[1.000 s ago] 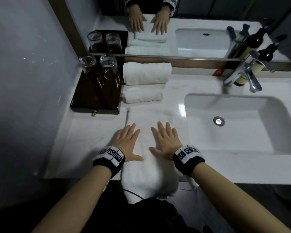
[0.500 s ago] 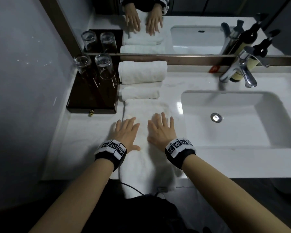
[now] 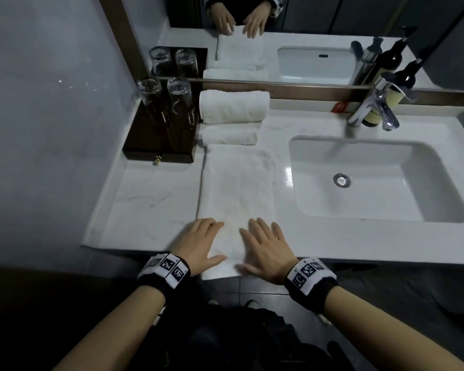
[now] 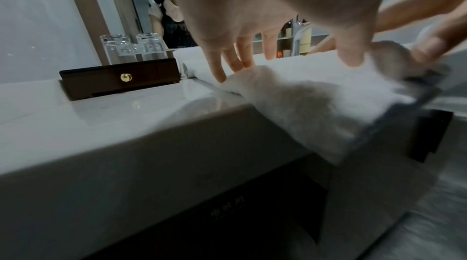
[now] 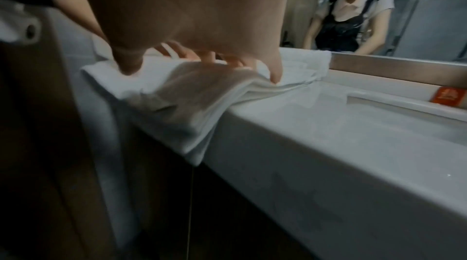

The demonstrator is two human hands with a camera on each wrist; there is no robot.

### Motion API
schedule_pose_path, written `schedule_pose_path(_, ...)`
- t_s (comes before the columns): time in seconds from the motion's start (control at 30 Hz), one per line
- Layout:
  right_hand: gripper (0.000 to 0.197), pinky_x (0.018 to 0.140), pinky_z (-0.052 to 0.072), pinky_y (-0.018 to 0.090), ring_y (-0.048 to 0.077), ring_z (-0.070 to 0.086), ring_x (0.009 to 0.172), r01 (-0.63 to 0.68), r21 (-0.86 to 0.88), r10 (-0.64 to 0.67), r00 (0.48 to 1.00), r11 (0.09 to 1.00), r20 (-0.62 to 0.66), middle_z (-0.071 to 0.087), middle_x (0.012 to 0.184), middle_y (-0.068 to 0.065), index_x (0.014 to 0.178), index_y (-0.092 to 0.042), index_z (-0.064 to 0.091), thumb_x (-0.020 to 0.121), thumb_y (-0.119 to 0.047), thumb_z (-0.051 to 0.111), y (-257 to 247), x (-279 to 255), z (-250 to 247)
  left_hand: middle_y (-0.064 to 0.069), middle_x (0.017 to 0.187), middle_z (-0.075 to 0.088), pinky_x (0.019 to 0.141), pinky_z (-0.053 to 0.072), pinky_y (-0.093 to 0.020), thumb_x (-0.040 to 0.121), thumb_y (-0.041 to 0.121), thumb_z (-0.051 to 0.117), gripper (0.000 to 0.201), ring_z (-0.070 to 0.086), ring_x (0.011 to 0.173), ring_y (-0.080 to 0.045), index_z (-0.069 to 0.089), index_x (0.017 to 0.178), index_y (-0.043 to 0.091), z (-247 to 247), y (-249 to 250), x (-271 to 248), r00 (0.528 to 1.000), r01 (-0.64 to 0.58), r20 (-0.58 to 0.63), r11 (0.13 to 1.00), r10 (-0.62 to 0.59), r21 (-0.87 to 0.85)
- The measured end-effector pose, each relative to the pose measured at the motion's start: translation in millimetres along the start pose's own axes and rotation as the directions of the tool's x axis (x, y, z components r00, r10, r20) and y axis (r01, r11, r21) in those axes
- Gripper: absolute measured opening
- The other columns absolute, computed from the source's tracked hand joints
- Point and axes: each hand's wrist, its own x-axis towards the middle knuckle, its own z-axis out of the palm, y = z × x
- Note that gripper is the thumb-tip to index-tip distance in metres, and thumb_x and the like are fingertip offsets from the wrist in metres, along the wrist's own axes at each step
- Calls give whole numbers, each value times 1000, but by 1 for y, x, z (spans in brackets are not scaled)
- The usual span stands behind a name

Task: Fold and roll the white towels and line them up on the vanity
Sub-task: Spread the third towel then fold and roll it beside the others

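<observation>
Pressing: flat towel [image 3: 235, 194], under both palms at its near end
Flat towel: white, folded into a long strip, laid on the vanity [image 3: 150, 199] left of the sink [image 3: 381, 183]; near end hanging over the front edge; far end just short of the small roll
Left hand [image 3: 198, 246]: fingers straight, spread, laid flat on the strip's left edge by the counter's front; gripping nothing
Right hand [image 3: 265, 247]: fingers straight, laid flat on the strip's right side; thumb at the overhanging end; gripping nothing
Small rolled towel [image 3: 229, 135]: white, lying crosswise, just beyond the strip
Large rolled towel [image 3: 233, 107]: white, crosswise, behind the small one, against the mirror frame
Dark wooden tray [image 3: 160, 140]: left of the rolls, brass knob on its front, bearing two upturned glasses [image 3: 166, 99]
Tap [image 3: 375, 108]: chrome, behind the sink, bottle behind it
Mirror [image 3: 306, 36]: reflecting hands, towels, glasses
</observation>
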Motion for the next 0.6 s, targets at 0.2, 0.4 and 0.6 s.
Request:
schedule_pose_path(0.2,109,110,-7,65,43,-21,141,-24,-161,40,995,987,95,-25,154,18,147,-17,-20,82,-52,61,-8,-18,22,-12,153,-29,113,1,-58,78,35,67,118,-25,140,-30,-34,139,30,34,19,-29,988,28,137,943,-78,331)
schedule_pose_path(0.4,87,113,-1,63,44,-11,143,-34,-163,46,996,986,70,-15,158,15,148,-21,-15,91,-9,50,0,-27,18,-14,157,-17,112,8,-57,89,1,42,90,-8,145,-34,-24,144,30,34,20,-28,997,27,61,925,-55,380)
schedule_pose_path(0.6,94,113,1,62,43,-6,144,-23,-107,28,998,994,51,-4,159,16,150,-19,-5,84,-26,62,-9,-33,13,-6,159,-5,115,16,-45,80,10,53,89,-3,146,-26,2,148,34,23,10,-31,994,-15,107,974,-9,228)
